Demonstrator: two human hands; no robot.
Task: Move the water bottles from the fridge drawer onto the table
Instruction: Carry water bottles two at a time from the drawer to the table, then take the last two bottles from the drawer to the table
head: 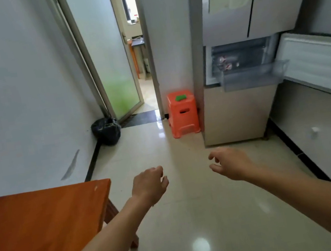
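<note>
A grey fridge (242, 111) stands at the right with one lower door (319, 64) swung open. A clear drawer (254, 77) sticks out of the open compartment; no water bottle is visible in it from here. The orange-brown wooden table (37, 228) fills the lower left, its top bare. My left hand (149, 185) hovers over the floor just right of the table's corner, fingers loosely curled, holding nothing. My right hand (230, 164) reaches forward toward the fridge, fingers apart and empty.
An orange plastic stool (183, 115) with a green object (180, 97) on top stands left of the fridge. A black rubbish bag (107, 131) sits by the left wall. A glass door (105, 52) stands open to a hallway. Glossy tiled floor (196, 218) lies between table and fridge.
</note>
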